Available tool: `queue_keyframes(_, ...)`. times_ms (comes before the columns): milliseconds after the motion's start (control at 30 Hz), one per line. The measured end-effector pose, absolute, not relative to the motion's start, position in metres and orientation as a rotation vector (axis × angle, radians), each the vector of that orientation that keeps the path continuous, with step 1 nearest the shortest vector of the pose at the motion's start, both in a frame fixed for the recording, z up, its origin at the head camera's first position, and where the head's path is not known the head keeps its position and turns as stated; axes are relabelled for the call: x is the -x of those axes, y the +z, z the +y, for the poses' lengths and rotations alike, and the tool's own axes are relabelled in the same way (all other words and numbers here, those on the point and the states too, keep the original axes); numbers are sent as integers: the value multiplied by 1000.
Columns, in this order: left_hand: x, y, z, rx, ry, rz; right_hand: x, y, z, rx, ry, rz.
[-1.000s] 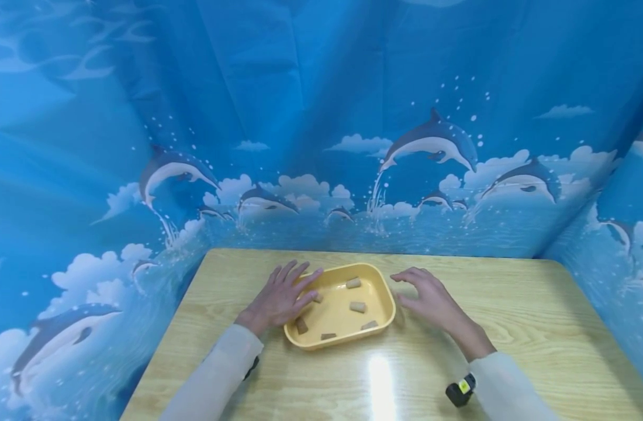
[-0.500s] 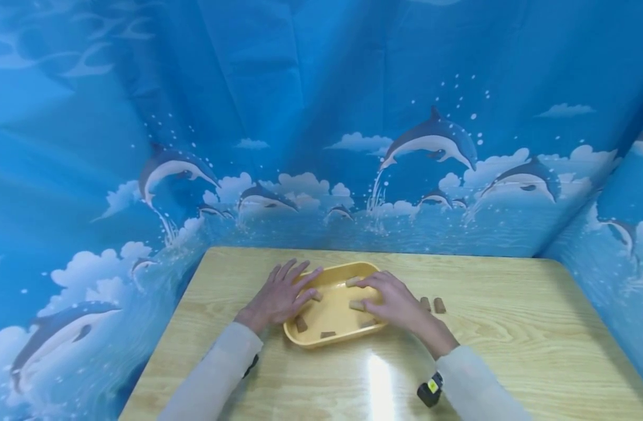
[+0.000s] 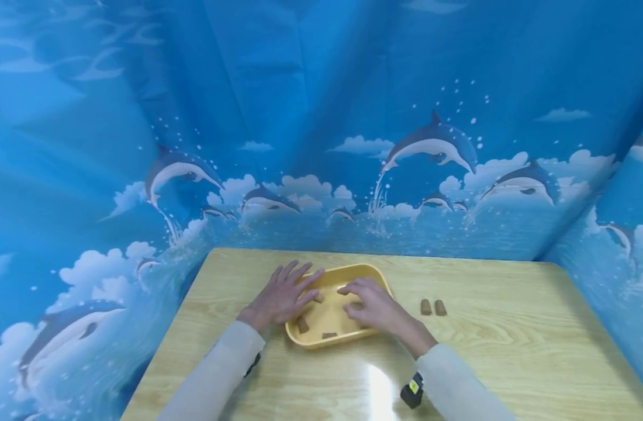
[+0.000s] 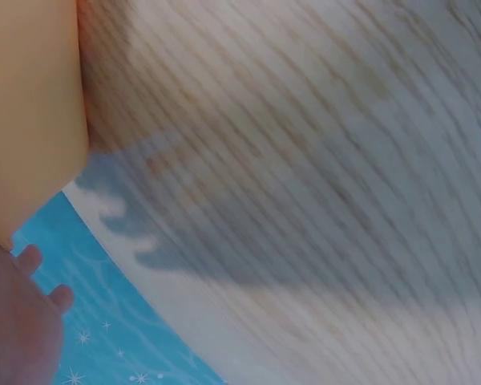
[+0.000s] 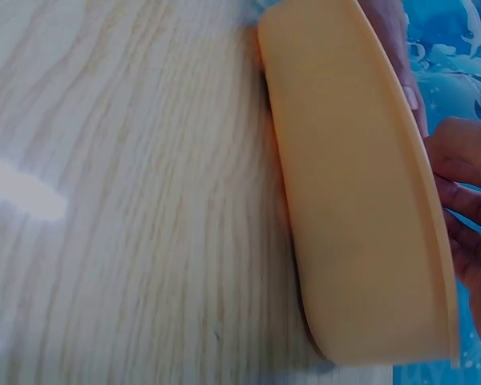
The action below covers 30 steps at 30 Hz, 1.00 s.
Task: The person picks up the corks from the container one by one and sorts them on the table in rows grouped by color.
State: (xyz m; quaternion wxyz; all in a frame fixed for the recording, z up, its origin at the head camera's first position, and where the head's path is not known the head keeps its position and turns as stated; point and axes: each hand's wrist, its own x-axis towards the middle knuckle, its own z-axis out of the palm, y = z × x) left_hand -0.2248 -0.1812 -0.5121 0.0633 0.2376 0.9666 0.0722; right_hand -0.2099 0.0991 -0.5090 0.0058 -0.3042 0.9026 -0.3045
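A shallow yellow plastic tray (image 3: 353, 335) holds several small brown cork-like stoppers. One stopper (image 3: 303, 325) lies at its left end, a second (image 3: 329, 335) by the front wall, and a third (image 3: 318, 297) near the left thumb. With fingers spread, my left hand (image 3: 282, 297) rests over the tray's left rim. My right hand (image 3: 376, 307) reaches inside the right half, fingers bent and pointing left, index and thumb tips apart. The right wrist view shows its fingers (image 5: 457, 192) past the tray's rim; whether they hold anything is hidden.
Two more stoppers (image 3: 425, 307) stand or lie side by side on the wood-grain table (image 3: 511, 327), right of the tray. A blue dolphin-print sheet (image 3: 321, 146) hangs behind the table and along its sides.
My right hand has moved left from beside the tray to inside it, covering stoppers seen there before. Two stoppers on the table have come into full view. My left hand stays put.
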Motion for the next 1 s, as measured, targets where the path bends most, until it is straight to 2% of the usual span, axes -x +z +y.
queue_keyframes(500, 230, -501, -186, -711, 259, 2849, 208, -510, 76, 1005, -938, 2726)
queue_keyframes(1000, 236, -514, -195, -730, 242, 2898, 210, -513, 55, 1049, -834, 2710)
